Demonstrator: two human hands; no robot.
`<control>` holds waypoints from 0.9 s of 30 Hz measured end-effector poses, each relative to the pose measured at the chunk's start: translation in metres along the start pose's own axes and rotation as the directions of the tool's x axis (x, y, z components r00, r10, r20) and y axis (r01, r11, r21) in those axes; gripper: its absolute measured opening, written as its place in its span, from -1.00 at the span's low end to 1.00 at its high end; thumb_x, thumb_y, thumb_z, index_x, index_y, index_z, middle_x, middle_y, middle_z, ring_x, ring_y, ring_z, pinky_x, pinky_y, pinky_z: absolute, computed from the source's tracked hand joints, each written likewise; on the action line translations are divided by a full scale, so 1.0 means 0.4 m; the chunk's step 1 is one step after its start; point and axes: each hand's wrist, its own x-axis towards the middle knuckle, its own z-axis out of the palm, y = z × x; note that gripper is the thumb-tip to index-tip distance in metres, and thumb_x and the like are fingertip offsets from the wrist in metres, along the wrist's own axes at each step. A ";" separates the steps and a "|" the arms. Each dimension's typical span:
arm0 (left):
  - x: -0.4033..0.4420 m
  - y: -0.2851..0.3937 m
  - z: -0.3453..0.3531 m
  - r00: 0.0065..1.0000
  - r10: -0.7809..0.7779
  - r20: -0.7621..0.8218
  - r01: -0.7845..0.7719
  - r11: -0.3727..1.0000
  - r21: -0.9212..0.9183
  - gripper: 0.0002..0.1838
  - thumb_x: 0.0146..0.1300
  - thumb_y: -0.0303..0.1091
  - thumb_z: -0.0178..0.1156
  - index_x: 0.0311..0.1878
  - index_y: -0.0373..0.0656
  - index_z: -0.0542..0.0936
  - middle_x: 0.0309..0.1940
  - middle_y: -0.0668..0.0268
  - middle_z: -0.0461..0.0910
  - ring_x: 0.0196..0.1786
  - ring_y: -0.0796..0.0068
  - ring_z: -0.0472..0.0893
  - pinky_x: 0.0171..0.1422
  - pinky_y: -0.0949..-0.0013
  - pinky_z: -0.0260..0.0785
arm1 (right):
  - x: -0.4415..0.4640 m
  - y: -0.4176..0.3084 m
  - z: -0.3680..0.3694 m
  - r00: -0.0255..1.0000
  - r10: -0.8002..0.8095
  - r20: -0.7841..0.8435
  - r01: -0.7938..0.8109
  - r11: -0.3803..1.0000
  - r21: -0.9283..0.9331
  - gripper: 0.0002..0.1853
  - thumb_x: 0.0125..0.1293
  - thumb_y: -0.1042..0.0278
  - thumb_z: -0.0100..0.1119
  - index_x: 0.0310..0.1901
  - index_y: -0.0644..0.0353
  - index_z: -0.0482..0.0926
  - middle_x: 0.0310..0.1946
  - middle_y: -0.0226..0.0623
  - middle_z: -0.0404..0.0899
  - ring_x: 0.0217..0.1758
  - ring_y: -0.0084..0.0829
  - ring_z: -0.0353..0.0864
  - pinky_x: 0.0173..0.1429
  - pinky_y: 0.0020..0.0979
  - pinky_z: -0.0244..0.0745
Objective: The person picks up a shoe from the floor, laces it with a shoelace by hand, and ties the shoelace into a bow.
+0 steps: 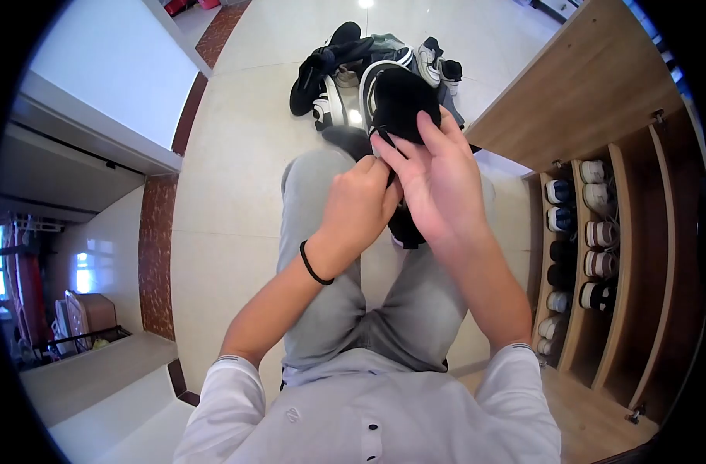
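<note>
Being pinched by the right hand [446,176], just beyond the curled left hand [354,203] whose hold is hidden, the black shoe [405,100] is judged light, soft-topped, best held along its likely firmer sole.

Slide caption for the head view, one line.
Left hand and right hand handle a black item, likely a shoe, near piled footwear and an open shoe cabinet.

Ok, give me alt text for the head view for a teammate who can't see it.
The left hand and right hand hold a black item, apparently a shoe, near grey-trousered knees. Ahead on the tiled floor lies a pile of shoes; to the right, an open wooden cabinet holds more shoes.
</note>
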 end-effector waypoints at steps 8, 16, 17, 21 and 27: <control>-0.010 0.016 -0.066 0.977 -0.210 -0.050 0.200 0.968 -0.154 -0.75 0.32 -0.45 0.21 -0.02 -0.41 0.64 -0.32 -0.13 0.65 -0.29 -0.14 0.65 -0.20 0.02 0.47 | -0.016 -0.022 -0.161 0.930 -0.208 0.303 0.366 0.612 -0.701 -0.74 0.56 0.56 -0.04 0.18 0.27 0.52 0.05 -0.32 0.61 0.02 -0.53 0.61 0.11 -0.48 0.53; -0.029 0.017 -0.065 0.977 -0.214 -0.015 0.202 0.940 -0.277 -0.78 0.35 -0.47 0.18 -0.05 -0.43 0.63 -0.35 -0.11 0.64 -0.31 -0.12 0.65 -0.21 0.06 0.47 | -0.047 -0.039 -0.202 0.623 -0.134 0.771 0.738 -0.225 -0.636 -0.42 0.14 0.75 0.14 0.22 0.09 0.64 -0.07 -0.14 0.55 -0.11 -0.10 0.67 -0.07 -0.27 0.61; -0.029 0.017 -0.068 0.976 -0.216 -0.014 0.204 0.940 -0.273 -0.78 0.35 -0.47 0.18 -0.05 -0.43 0.63 -0.35 -0.11 0.64 -0.31 -0.12 0.65 -0.21 0.06 0.47 | -0.047 -0.036 -0.204 0.615 -0.101 0.782 0.738 -0.277 -0.616 -0.41 0.11 0.71 0.21 0.22 0.05 0.64 -0.05 -0.16 0.51 -0.12 -0.07 0.67 -0.13 -0.17 0.62; -0.028 0.026 -0.072 0.989 -0.149 -0.003 0.145 0.965 -0.220 -0.79 0.36 -0.47 0.18 -0.04 -0.42 0.63 -0.35 -0.11 0.63 -0.31 -0.12 0.65 -0.22 0.06 0.47 | -0.072 -0.026 -0.163 0.755 -0.072 0.652 0.613 -0.277 -0.740 -0.40 0.08 0.68 0.24 0.22 0.05 0.64 -0.02 -0.14 0.50 -0.14 -0.11 0.66 -0.14 -0.16 0.62; -0.032 0.023 -0.075 0.983 -0.182 0.018 0.180 0.940 -0.289 -0.78 0.37 -0.47 0.18 -0.04 -0.42 0.64 -0.40 -0.09 0.64 -0.38 -0.05 0.65 -0.29 0.10 0.45 | -0.036 -0.023 -0.182 0.645 -0.043 0.763 0.612 -0.569 -0.549 -0.52 0.08 0.57 0.25 0.11 0.14 0.66 0.05 -0.16 0.51 -0.09 -0.17 0.65 -0.09 -0.22 0.58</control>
